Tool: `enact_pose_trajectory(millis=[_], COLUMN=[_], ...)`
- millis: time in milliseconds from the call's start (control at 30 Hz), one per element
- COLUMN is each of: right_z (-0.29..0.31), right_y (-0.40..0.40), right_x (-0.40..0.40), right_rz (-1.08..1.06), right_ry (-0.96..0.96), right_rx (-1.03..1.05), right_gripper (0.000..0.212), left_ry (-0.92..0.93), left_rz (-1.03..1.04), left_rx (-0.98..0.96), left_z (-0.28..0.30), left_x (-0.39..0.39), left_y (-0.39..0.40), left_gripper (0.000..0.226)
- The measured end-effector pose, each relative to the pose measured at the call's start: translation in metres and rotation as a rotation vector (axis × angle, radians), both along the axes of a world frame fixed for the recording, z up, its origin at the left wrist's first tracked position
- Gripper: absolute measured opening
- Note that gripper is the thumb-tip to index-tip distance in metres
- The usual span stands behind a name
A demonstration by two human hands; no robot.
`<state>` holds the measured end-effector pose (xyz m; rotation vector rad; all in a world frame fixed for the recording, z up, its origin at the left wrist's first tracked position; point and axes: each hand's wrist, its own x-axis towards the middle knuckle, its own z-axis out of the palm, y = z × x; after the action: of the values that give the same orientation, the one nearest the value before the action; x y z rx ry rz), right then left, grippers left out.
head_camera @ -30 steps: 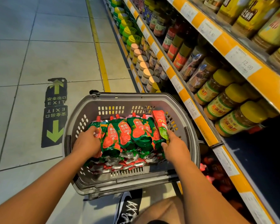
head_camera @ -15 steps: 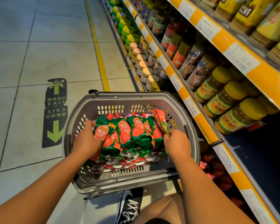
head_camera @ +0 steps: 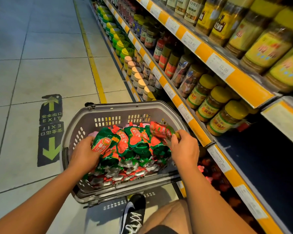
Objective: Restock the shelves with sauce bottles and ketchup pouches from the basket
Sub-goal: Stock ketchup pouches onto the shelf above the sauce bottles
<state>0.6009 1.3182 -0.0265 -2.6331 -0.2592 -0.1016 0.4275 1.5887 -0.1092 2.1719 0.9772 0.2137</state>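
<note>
A grey plastic basket (head_camera: 108, 114) stands on the floor beside the shelving, filled with several red-and-green ketchup pouches (head_camera: 135, 142). My left hand (head_camera: 84, 153) grips a pouch (head_camera: 102, 142) at the left side of the pile, lifted a little and tilted. At the right side, my right hand (head_camera: 184, 149) pinches another pouch (head_camera: 161, 131) by its lower end, raised above the pile. To the right of the basket, a dark blue shelf bay (head_camera: 264, 159) lies bare next to yellow-lidded jars (head_camera: 227, 117).
Orange-edged shelves (head_camera: 198, 132) with price tags run along the right, packed with jars and bottles. Red items fill the bottom shelf (head_camera: 215, 176). My black shoe (head_camera: 134, 213) and knee are just behind the basket. Tiled floor with an EXIT sticker (head_camera: 51, 129) lies to the left.
Both hands have closed on pouches and lifted them. The left pouch has tipped up and rightward out of the pile; the right pouch has risen and tilted left.
</note>
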Motion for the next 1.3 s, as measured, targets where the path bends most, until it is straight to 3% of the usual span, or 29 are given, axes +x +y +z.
enact_pose_trajectory(millis=[100, 300, 433, 700, 867, 1033, 1133, 1233, 1300], right_z=[0.007, 0.017, 0.023, 0.047, 0.072, 0.103, 0.118, 0.128, 0.131], right_y=[-0.005, -0.018, -0.029, -0.064, -0.115, -0.186, -0.231, -0.280, -0.315], right_x=[-0.006, -0.017, -0.025, -0.051, -0.078, -0.115, -0.139, -0.164, -0.183], right_rz=[-0.019, -0.067, -0.103, -0.222, -0.264, -0.335, -0.394, -0.514, -0.613], right_ry=[-0.024, -0.111, -0.145, -0.135, -0.220, -0.366, -0.433, -0.514, -0.579], right_rx=[0.037, 0.211, 0.357, 0.755, 0.928, 1.110, 1.208, 1.268, 1.312], right_gripper=[0.014, 0.005, 0.013, 0.020, 0.012, 0.007, 0.019, 0.028, 0.031], left_ry=[-0.040, -0.184, -0.330, -0.493, -0.590, -0.610, -0.599, -0.594, -0.581], left_rz=[-0.015, 0.019, 0.043, -0.065, -0.123, -0.194, -0.256, -0.321, -0.392], left_rx=[0.008, -0.034, -0.104, -0.311, -0.359, -0.405, -0.456, -0.501, -0.576], left_z=[0.007, 0.041, 0.072, 0.126, 0.156, 0.180, 0.195, 0.213, 0.221], left_x=[-0.007, -0.017, -0.018, -0.027, -0.026, -0.019, -0.016, -0.015, -0.014], left_y=[-0.005, -0.011, -0.021, -0.058, -0.088, -0.130, -0.165, -0.211, -0.241], left_gripper=[0.059, 0.052, 0.064, 0.053, 0.051, 0.099, 0.093, 0.073, 0.083])
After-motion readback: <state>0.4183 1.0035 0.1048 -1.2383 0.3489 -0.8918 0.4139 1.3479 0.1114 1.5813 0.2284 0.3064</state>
